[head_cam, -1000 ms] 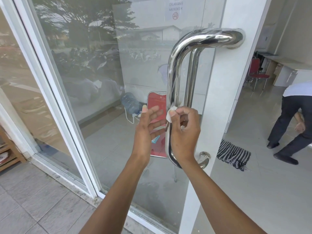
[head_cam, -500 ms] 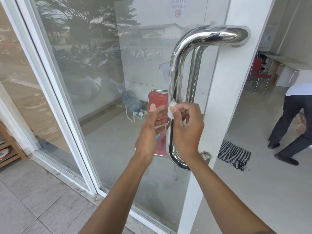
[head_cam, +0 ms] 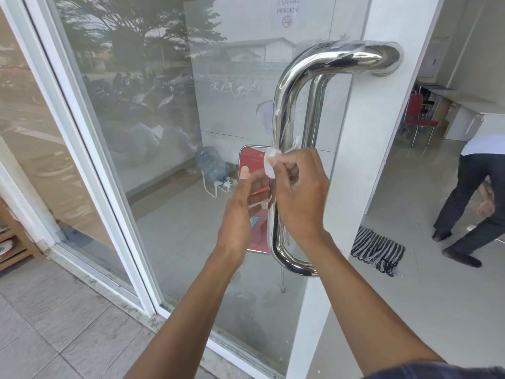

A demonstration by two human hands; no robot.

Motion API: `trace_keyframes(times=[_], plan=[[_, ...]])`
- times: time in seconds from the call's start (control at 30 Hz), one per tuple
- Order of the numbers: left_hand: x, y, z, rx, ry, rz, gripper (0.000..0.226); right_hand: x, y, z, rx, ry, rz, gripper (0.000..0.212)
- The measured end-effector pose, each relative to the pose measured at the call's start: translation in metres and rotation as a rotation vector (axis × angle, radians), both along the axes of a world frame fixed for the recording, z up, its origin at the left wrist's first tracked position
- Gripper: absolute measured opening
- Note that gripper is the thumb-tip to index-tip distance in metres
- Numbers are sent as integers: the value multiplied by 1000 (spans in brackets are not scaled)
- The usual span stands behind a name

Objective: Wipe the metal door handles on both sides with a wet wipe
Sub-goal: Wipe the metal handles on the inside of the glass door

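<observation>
A polished metal D-shaped door handle [head_cam: 284, 110] is fixed to the white door frame [head_cam: 363, 149]. A second handle bar [head_cam: 313, 116] shows behind it through the glass. My right hand [head_cam: 300, 198] is curled round the vertical bar at mid height and pinches a small white wet wipe [head_cam: 270, 161] against it. My left hand [head_cam: 243, 206] is raised just left of the bar with fingers straight, holding nothing, its fingertips near the wipe.
The glass door panel [head_cam: 164, 160] stands left of the handle, with a red chair and a water bottle [head_cam: 214, 165] behind it. A striped mat [head_cam: 377, 250] lies on the tiled floor inside. A person [head_cam: 475, 192] bends over at the right.
My right hand with the wipe has slid slightly up the vertical bar. My left hand has stayed close beside it, fingers straight.
</observation>
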State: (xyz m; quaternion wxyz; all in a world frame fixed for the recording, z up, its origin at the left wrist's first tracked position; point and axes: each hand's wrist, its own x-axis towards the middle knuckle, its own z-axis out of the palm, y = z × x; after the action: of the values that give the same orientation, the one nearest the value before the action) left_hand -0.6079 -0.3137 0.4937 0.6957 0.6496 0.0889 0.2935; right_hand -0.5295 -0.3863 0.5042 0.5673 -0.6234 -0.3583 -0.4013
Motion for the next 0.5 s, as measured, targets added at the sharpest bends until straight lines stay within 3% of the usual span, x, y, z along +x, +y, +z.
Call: trace_keyframes(times=[0.13,0.3,0.5], plan=[[-1,-1,3,-5,0,14,57,1,8,11,85,38,-8,15],[-5,-1,1,-10,-30,-3,57,-4,-4,-24,3,145,77,16],[-4,-4,4,-34,-22,16,56,4,4,37,164,192,129,14]])
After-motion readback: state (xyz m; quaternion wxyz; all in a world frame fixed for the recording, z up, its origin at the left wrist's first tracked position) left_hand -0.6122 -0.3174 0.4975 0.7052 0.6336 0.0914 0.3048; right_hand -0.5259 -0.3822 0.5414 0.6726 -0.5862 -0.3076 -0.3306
